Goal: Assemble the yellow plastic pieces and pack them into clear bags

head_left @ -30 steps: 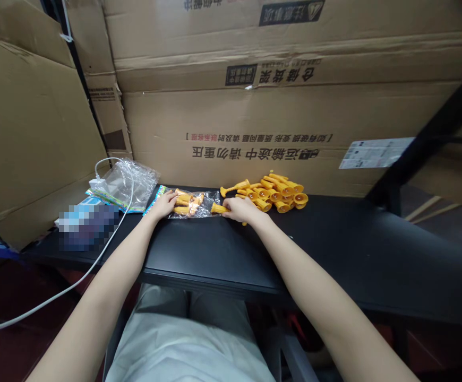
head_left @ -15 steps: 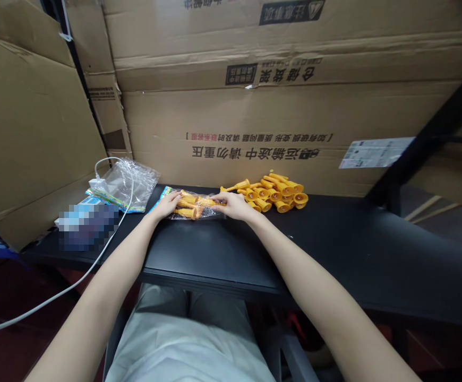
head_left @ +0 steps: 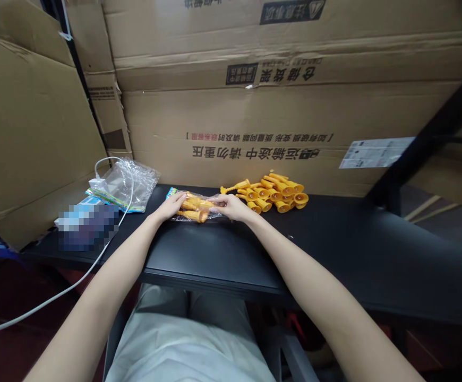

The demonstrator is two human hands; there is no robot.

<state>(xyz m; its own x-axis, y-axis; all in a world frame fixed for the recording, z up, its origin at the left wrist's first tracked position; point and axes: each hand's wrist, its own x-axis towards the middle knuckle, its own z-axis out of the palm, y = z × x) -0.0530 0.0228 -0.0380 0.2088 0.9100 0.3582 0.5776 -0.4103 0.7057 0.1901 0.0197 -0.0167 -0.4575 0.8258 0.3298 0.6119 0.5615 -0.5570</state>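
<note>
A clear plastic bag (head_left: 215,214) with a coloured header lies on the black table, holding several orange-yellow plastic horns (head_left: 193,215). My left hand (head_left: 172,206) is closed on the bag's left end, by the printed header. At the opposite end, my right hand (head_left: 233,207) grips the bag, thumb towards the horns inside. Just beyond the right hand is a loose pile of similar horns (head_left: 274,195), many with their flared mouths facing me. The undersides of both hands are hidden.
More clear plastic bags (head_left: 137,183) lie at the left, by a white plug (head_left: 99,184) whose cable (head_left: 75,284) runs off the table's edge. A blurred-out item (head_left: 87,225) sits in front. Cardboard (head_left: 231,111) walls the back; a black metal post (head_left: 426,122) slants at right.
Both hands have shifted slightly to the right with the bag. The horns inside have moved a little with it. The loose pile stays where it was.
</note>
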